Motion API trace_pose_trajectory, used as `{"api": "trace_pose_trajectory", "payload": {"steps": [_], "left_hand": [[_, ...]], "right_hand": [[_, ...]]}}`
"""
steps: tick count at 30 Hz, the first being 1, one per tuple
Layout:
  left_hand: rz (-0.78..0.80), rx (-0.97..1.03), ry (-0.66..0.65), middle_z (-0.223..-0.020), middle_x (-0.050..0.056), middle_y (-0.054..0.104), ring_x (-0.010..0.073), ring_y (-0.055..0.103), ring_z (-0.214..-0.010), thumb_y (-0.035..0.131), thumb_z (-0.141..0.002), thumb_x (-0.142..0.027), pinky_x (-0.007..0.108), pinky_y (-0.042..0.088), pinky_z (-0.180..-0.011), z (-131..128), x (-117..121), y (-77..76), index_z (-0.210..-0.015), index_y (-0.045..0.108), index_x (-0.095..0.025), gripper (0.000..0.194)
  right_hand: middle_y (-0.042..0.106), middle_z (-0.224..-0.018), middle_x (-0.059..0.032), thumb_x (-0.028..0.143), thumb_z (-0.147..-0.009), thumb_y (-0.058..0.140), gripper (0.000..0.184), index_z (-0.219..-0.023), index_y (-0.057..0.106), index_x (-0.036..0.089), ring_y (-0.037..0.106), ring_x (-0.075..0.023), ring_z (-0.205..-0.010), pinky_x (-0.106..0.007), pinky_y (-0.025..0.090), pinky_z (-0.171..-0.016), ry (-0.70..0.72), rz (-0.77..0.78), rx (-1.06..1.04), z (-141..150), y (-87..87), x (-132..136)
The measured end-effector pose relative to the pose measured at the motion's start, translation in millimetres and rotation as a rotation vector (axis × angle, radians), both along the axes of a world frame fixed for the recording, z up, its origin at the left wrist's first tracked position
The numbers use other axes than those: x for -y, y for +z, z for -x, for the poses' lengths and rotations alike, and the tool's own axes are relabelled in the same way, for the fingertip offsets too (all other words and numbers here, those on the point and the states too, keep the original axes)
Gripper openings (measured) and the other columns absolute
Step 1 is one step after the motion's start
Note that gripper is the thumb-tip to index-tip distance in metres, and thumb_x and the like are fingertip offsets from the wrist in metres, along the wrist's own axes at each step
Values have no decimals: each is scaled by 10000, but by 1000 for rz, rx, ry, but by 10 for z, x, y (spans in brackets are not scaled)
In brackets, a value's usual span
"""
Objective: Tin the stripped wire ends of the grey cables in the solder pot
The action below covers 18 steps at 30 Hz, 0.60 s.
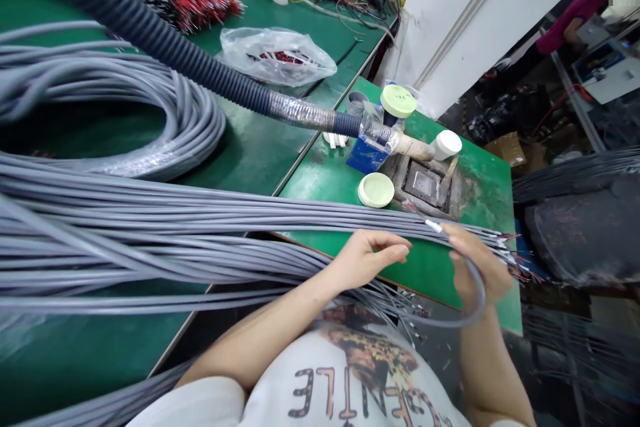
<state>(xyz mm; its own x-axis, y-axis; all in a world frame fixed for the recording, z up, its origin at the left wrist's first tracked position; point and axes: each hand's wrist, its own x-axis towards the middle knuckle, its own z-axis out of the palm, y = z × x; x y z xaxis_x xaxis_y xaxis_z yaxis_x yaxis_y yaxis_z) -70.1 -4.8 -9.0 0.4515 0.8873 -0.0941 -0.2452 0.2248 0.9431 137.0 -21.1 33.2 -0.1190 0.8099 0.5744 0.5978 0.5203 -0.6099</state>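
My right hand (483,263) is closed around a grey cable (479,290) near its end. The cable loops down below the hand, and its tip, with a white band (433,225) and thin bare wires, points left toward a small square pot (424,184) with a shiny metallic surface. My left hand (373,255) hovers by the front edge of the green bench, thumb and fingers slightly apart, with nothing visible between them. Just behind it runs a long bundle of grey cables (300,212), whose coloured wire ends (515,260) lie past my right hand.
A ribbed black hose (200,57) slants down to a nozzle (413,147) beside the pot. Nearby stand a pale green shallow dish (376,190), a green-lidded jar (399,101) and a white cup (447,144). Coiled grey cable (195,140) and a plastic bag (277,57) lie left. One person is at back right.
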Motion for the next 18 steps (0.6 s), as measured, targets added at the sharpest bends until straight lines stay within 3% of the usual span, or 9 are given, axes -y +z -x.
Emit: {"api": "trace_pose_trajectory", "payload": {"steps": [3, 5, 11, 13, 15, 18], "left_hand": [[169, 202, -41, -715, 56, 709, 128, 602, -647, 635, -785, -442, 251, 478, -667, -204, 74, -14, -830, 735, -124, 336], [229, 271, -34, -692, 50, 696, 119, 595, -641, 640, -782, -446, 242, 473, -674, -266, 106, -25, -779, 730, -119, 339], [219, 304, -67, -678, 36, 684, 118, 600, -661, 657, -786, -400, 241, 475, -703, -256, 178, -31, -735, 726, -125, 288], [200, 281, -88, -674, 38, 684, 118, 597, -654, 665, -780, -397, 243, 474, -701, -252, 200, -33, -707, 722, -122, 290], [189, 240, -95, -667, 38, 682, 120, 594, -651, 671, -772, -402, 243, 469, -697, -261, 219, -37, -711, 724, -122, 291], [169, 167, -89, -639, 33, 666, 117, 579, -630, 663, -771, -422, 238, 452, -671, -292, 236, -42, -700, 719, -118, 317]], "right_hand": [[696, -1110, -17, 119, -767, 646, 453, -1139, 648, 376, 678, -278, -964, -506, 575, -805, 122, -95, 109, 23, -145, 230], [690, -1127, -28, 97, -771, 631, 517, -1214, 603, 362, 663, -280, -1009, -508, 578, -809, 190, -76, 175, 10, -176, 336], [675, -1157, -54, 59, -781, 539, 589, -1309, 532, 319, 619, -280, -1097, -514, 558, -862, 330, -28, 279, -102, -150, 520], [682, -1142, -51, 45, -769, 538, 597, -1301, 539, 318, 644, -269, -1047, -485, 562, -848, 277, -25, 234, -113, -152, 566], [717, -1034, -28, 72, -783, 549, 504, -1213, 602, 330, 687, -239, -916, -415, 580, -764, 136, 53, 174, -94, -150, 600], [708, -713, 18, 199, -837, 559, 164, -894, 685, 285, 665, -166, -614, -286, 534, -560, -13, 354, 81, -18, -142, 604]]}}
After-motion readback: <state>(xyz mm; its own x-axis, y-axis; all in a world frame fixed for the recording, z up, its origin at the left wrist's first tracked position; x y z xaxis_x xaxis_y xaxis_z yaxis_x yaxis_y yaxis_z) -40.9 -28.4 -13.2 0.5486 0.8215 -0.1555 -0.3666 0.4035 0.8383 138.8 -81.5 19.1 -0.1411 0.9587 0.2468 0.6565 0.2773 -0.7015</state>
